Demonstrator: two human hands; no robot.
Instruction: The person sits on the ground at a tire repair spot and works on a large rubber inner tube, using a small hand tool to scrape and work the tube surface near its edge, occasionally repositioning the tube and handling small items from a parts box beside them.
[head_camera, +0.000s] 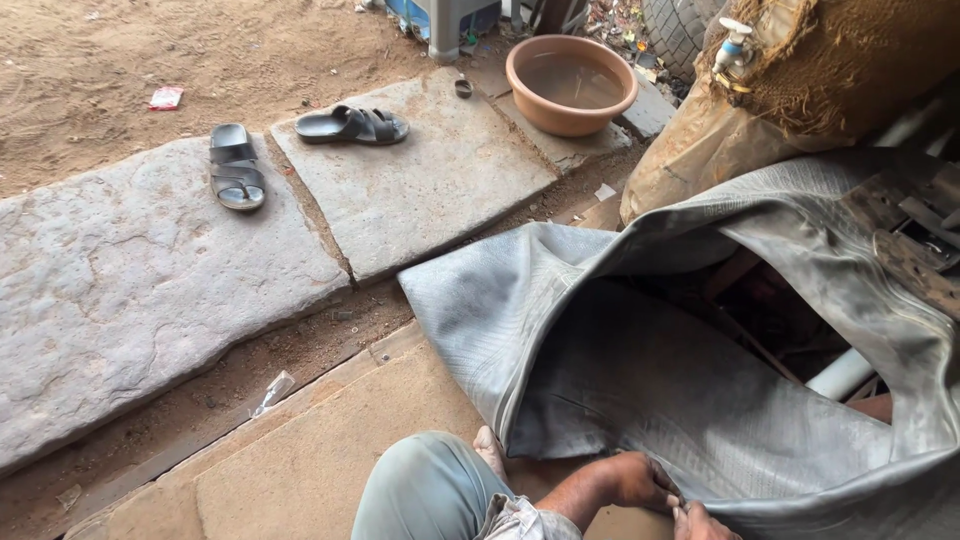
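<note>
A large grey rubber inner tube (640, 380) lies folded and draped across the right half of the view, over a flat board (320, 450). My left hand (640, 480) reaches in from the bottom and grips the tube's lower edge. Only partly in frame at the bottom edge, my right hand (700, 522) is closed on the same edge, right beside the left. My bent knee in grey-green trousers (430, 490) is at the bottom centre, with a bare foot (490, 450) touching the tube.
Two dark sandals (237, 167) (352, 125) lie on stone slabs (140, 280) at the upper left. A brown plastic basin of water (571, 83) stands at the top centre. Burlap sacking and a small tap (735, 45) are at the top right. A tyre (675, 30) stands behind.
</note>
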